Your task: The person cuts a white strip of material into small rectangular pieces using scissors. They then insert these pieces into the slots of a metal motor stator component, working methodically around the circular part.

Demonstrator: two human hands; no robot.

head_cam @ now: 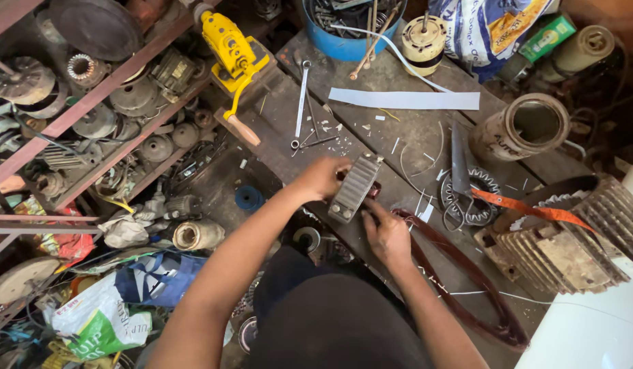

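My left hand (321, 179) grips the far side of a small ribbed grey metal motor core (355, 188) that stands on the dark wooden workbench (371, 130). My right hand (386, 232) holds its near side, with the fingers at a reddish copper winding under the core. A long loop of dark red-brown wire coil (467, 287) runs from the core across the bench toward my right arm.
A spanner (301, 99), scissors (310, 140), a white paper strip (405, 100) and a yellow hand tool (231, 48) lie on the bench. A blue tub (344, 44), a cylinder housing (525, 126), a finned motor casing (569, 236) and a toothed stator ring (474, 198) sit right. Scrap motor parts fill the left shelves.
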